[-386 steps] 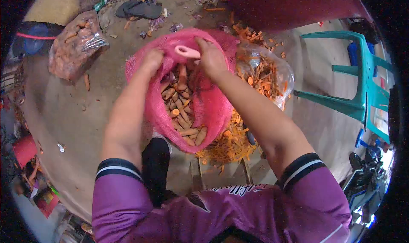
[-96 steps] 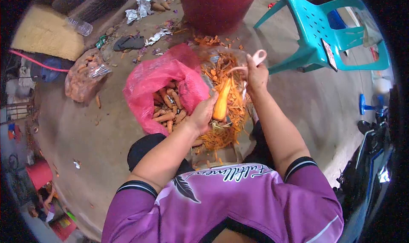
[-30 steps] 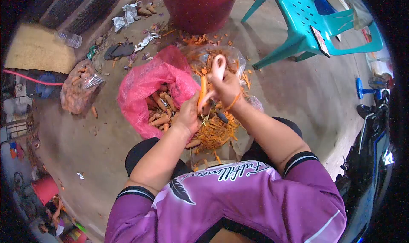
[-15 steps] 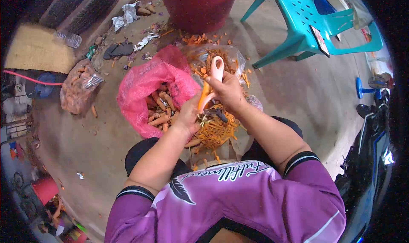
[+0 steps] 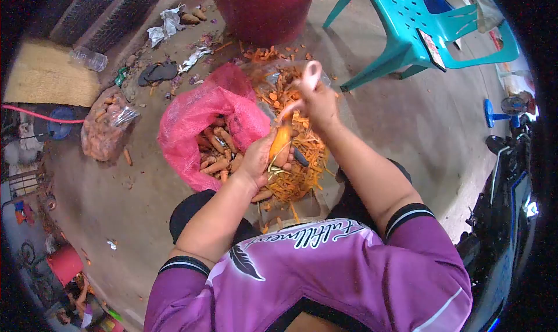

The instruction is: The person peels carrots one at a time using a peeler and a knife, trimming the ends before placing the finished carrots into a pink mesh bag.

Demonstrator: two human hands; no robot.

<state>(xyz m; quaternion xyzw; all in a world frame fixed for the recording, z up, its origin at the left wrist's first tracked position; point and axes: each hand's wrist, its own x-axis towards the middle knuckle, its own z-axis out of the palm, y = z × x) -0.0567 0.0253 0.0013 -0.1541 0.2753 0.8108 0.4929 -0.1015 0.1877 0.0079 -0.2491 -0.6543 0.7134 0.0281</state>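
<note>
My left hand [image 5: 261,160] is closed around a carrot [image 5: 281,143], whose orange peeled side shows and whose stem end points toward me. In my right hand [image 5: 318,102] is a pale pink peeler [image 5: 312,73], its looped handle end sticking up past the fingers and its head by the carrot's far end. Motion blurs the peeler slightly. Beneath both hands lies a heap of orange peelings [image 5: 299,184]. Just left of my left hand stands an open pink mesh sack [image 5: 186,120] with unpeeled carrots [image 5: 220,149] inside.
A dark red tub [image 5: 261,12] stands ahead, and a teal plastic chair [image 5: 401,29] at the upper right bears a phone [image 5: 430,50]. A clear bag of carrots [image 5: 107,125], a dark sandal [image 5: 158,73] and tires [image 5: 116,12] are at the left. A motorcycle [image 5: 505,221] is at the right.
My right hand has moved the peeler up and away from me along the carrot, to its far end. My left hand stays around the carrot, with more of its orange side showing.
</note>
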